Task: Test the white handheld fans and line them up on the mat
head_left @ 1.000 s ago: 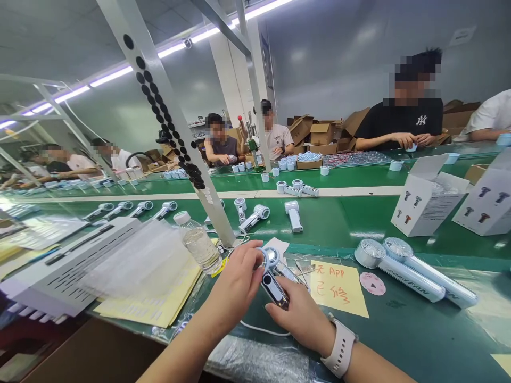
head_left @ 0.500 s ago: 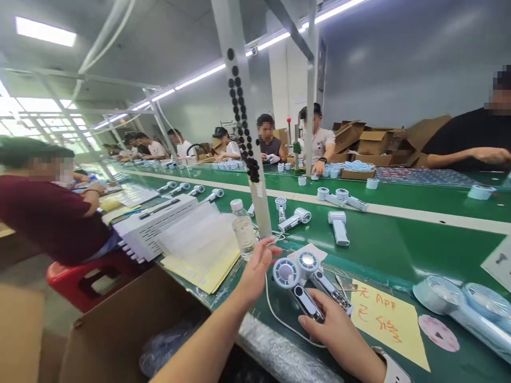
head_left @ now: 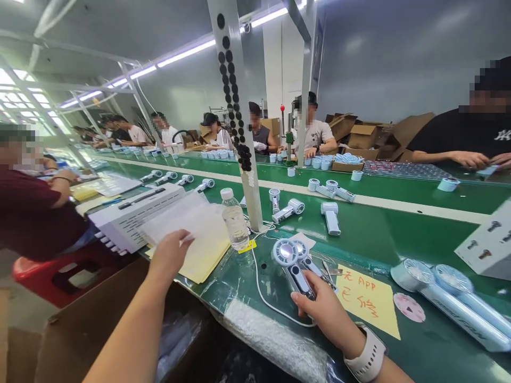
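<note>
My right hand (head_left: 319, 300) is closed around the handle of a small pale-blue handheld fan (head_left: 286, 252), whose round head points up and away. Directly behind it lies a second handheld fan (head_left: 307, 264), partly covered by the first fan and my fingers. My left hand (head_left: 171, 254) is over the translucent white sheets (head_left: 203, 226), thumb and fingers pinched together. Something small and whitish shows at those fingertips, too small to name. Under the sheets lie yellow papers (head_left: 209, 261). A white cable (head_left: 259, 287) curves across the table left of the fans.
A clear bottle (head_left: 235, 221) stands by the upright post (head_left: 249, 197). Several fans lie on the green conveyor (head_left: 371, 223). To the right are a handwritten yellow note (head_left: 371, 303), two large fans (head_left: 443, 300) and a white box (head_left: 489, 244). Co-workers sit across the line and at left.
My left hand has moved left from beside the fan heads to the white sheets, its fingers now pinched. My right hand still grips the fan. The view has shifted.
</note>
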### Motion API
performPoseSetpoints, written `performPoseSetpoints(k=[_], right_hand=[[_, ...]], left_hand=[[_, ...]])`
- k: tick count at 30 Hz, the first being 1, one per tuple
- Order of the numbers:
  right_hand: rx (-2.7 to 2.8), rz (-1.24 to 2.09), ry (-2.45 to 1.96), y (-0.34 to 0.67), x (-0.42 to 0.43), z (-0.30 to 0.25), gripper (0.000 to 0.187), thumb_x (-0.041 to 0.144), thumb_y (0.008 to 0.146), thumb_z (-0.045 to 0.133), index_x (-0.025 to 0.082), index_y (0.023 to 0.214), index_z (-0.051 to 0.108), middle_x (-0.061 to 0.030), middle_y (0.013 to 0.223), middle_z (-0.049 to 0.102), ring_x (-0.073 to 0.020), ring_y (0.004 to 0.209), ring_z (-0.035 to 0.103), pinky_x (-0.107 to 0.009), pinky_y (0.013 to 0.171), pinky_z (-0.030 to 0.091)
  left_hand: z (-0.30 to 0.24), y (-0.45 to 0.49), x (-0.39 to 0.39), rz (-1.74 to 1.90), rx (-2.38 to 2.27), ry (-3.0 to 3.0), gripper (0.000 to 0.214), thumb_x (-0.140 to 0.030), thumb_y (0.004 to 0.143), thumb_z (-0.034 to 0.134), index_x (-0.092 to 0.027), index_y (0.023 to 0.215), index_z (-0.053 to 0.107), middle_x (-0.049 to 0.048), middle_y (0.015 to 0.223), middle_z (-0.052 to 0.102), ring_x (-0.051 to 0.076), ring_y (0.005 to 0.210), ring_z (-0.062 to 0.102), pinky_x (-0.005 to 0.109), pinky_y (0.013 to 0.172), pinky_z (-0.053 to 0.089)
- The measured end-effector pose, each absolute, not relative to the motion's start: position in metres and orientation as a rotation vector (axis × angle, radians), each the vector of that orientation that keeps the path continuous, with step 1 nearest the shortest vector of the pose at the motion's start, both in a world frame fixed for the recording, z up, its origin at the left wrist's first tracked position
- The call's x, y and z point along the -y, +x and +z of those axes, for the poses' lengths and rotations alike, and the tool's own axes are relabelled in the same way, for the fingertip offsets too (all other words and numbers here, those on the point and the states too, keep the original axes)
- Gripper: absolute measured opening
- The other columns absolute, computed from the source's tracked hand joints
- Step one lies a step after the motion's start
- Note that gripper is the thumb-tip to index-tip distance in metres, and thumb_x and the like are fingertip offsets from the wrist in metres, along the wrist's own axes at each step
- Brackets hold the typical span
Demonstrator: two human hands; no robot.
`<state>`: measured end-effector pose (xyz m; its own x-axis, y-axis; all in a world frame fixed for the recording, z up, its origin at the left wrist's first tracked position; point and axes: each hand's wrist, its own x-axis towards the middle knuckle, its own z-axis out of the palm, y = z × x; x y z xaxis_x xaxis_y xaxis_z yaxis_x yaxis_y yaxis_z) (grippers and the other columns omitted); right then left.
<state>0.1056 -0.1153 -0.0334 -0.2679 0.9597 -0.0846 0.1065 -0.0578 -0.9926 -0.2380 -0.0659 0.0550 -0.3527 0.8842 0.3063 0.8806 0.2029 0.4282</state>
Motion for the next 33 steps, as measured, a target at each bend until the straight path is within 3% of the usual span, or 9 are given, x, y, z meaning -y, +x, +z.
performPoseSetpoints(k=[4, 7, 9, 12, 18, 21, 25, 29, 33], right_hand=[[1.432, 1.424, -1.244, 0.106, 0.116, -0.03, 0.042, 0.036, 0.073, 0.064, 0.015, 0.109, 0.058, 0.0, 0.082, 0.06, -0.0148, 0.056, 0.058, -0.032, 0.06, 0.048], [1.441, 1.441, -1.27, 0.107, 0.117, -0.028, 0.043, 0.037, 0.073, 0.063, 0.015, 0.11, 0.058, 0.0014, 0.075, 0.059, -0.0165, 0.057, 0.059, -0.033, 0.06, 0.048], [1.429, 1.453, -1.263, 0.108, 0.118, -0.027, 0.044, 0.038, 0.074, 0.064, 0.016, 0.111, 0.056, 0.003, 0.069, 0.058, -0.0179, 0.058, 0.059, -0.033, 0.061, 0.048], [1.34, 1.439, -1.254, 0.11, 0.118, -0.026, 0.052, 0.04, 0.075, 0.065, 0.018, 0.12, 0.049, 0.0046, 0.066, 0.059, -0.0188, 0.057, 0.06, -0.034, 0.062, 0.048], [1.344, 1.418, -1.219, 0.116, 0.118, -0.025, 0.053, 0.046, 0.079, 0.065, 0.019, 0.12, 0.044, 0.0026, 0.068, 0.063, -0.019, 0.06, 0.061, -0.034, 0.065, 0.048], [1.494, 1.45, -1.134, 0.115, 0.119, -0.026, 0.049, 0.048, 0.087, 0.058, 0.02, 0.127, 0.051, -0.0031, 0.085, 0.066, -0.0197, 0.069, 0.063, -0.032, 0.062, 0.049], [1.713, 1.284, -1.223, 0.112, 0.117, -0.032, 0.047, 0.048, 0.09, 0.056, 0.021, 0.126, 0.063, -0.0101, 0.109, 0.067, -0.0218, 0.075, 0.062, -0.034, 0.062, 0.05], [1.738, 1.117, -1.359, 0.11, 0.111, -0.035, 0.038, 0.041, 0.089, 0.056, 0.021, 0.119, 0.07, -0.0097, 0.108, 0.071, -0.0285, 0.093, 0.064, -0.039, 0.079, 0.051], [1.831, 0.955, -1.447, 0.108, 0.11, -0.034, 0.031, 0.032, 0.089, 0.057, 0.021, 0.114, 0.071, -0.0097, 0.107, 0.072, -0.0304, 0.105, 0.064, -0.041, 0.092, 0.047]], left_hand=[[0.08, -0.22, 0.078, 1.089, -2.518, 1.615, 0.017, -0.04, 0.083, 0.056, -0.025, 0.083, 0.05, -0.0015, 0.064, 0.063, 0.022, 0.067, 0.064, 0.031, 0.068, 0.044], [0.081, -0.182, 0.087, 1.229, -2.481, 1.732, 0.02, -0.041, 0.083, 0.061, -0.024, 0.086, 0.052, -0.0041, 0.065, 0.061, 0.017, 0.061, 0.059, 0.027, 0.064, 0.042], [0.064, -0.149, 0.089, 0.937, -2.334, 1.873, 0.014, -0.037, 0.086, 0.057, -0.023, 0.086, 0.054, -0.0012, 0.068, 0.064, 0.019, 0.065, 0.061, 0.028, 0.064, 0.043], [0.023, -0.102, 0.088, 0.476, -1.93, 2.053, 0.02, -0.028, 0.093, 0.044, -0.02, 0.095, 0.062, 0.0089, 0.089, 0.073, 0.026, 0.086, 0.068, 0.035, 0.078, 0.048], [-0.023, -0.08, 0.077, 0.442, -1.548, 2.025, 0.031, -0.022, 0.09, 0.048, -0.021, 0.11, 0.071, 0.0108, 0.116, 0.074, 0.028, 0.109, 0.066, 0.041, 0.1, 0.045], [-0.022, -0.092, 0.07, 0.534, -1.428, 1.902, 0.028, -0.029, 0.087, 0.053, -0.02, 0.105, 0.073, 0.0071, 0.107, 0.076, 0.026, 0.104, 0.066, 0.038, 0.096, 0.049], [-0.021, -0.105, 0.064, 0.71, -1.388, 1.674, 0.039, -0.043, 0.089, 0.047, -0.017, 0.109, 0.069, 0.0075, 0.093, 0.074, 0.022, 0.088, 0.067, 0.033, 0.077, 0.054], [-0.02, -0.109, 0.061, 0.84, -1.43, 1.516, 0.045, -0.043, 0.09, 0.038, -0.019, 0.122, 0.059, 0.0015, 0.078, 0.061, 0.016, 0.067, 0.061, 0.028, 0.063, 0.05], [-0.007, -0.106, 0.06, 0.845, -1.459, 1.526, 0.038, -0.034, 0.086, 0.044, -0.021, 0.119, 0.059, -0.0045, 0.066, 0.048, 0.014, 0.058, 0.051, 0.026, 0.058, 0.044]])
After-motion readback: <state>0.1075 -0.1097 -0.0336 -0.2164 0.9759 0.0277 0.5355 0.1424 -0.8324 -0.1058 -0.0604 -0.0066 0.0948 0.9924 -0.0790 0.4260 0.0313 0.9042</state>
